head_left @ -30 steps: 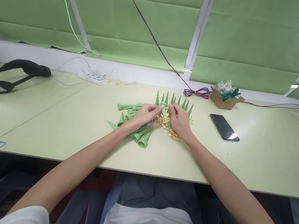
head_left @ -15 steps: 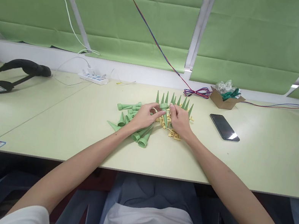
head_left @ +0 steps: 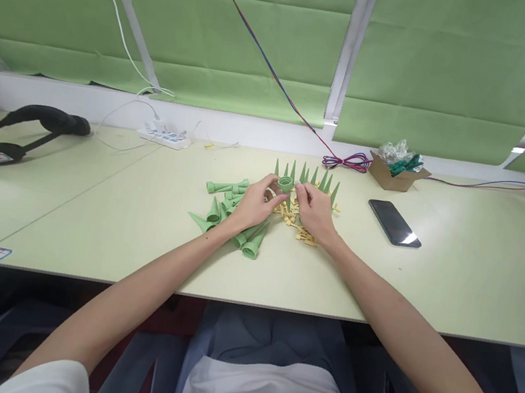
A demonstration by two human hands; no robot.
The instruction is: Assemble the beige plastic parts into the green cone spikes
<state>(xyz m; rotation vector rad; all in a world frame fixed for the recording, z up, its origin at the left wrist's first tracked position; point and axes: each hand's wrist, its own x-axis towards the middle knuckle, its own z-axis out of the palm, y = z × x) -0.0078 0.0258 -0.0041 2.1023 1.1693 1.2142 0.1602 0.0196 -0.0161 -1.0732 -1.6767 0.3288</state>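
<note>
Between my hands a green cone (head_left: 285, 183) is held with its round open end turned up toward me. My left hand (head_left: 257, 202) is closed on it, thumb and fingers at its rim. My right hand (head_left: 313, 211) is pinched just right of the cone; what its fingertips hold, if anything, is too small to make out. Several green cones stand upright in a row (head_left: 327, 183) behind my hands. Loose green cones (head_left: 252, 247) lie around and under my left wrist. Small yellow pieces (head_left: 305, 235) are heaped below and beside my right hand.
A black phone (head_left: 394, 223) lies to the right. Behind it are a small cardboard box (head_left: 396, 178) with plastic and green material and a coiled red-blue cable (head_left: 347, 162). A white power strip (head_left: 165, 136) and a black headset-like device (head_left: 19, 133) are on the left.
The held green cone has tilted, so its open end now faces up toward me; before, its side and downward tip showed. Both hands have hardly moved.
</note>
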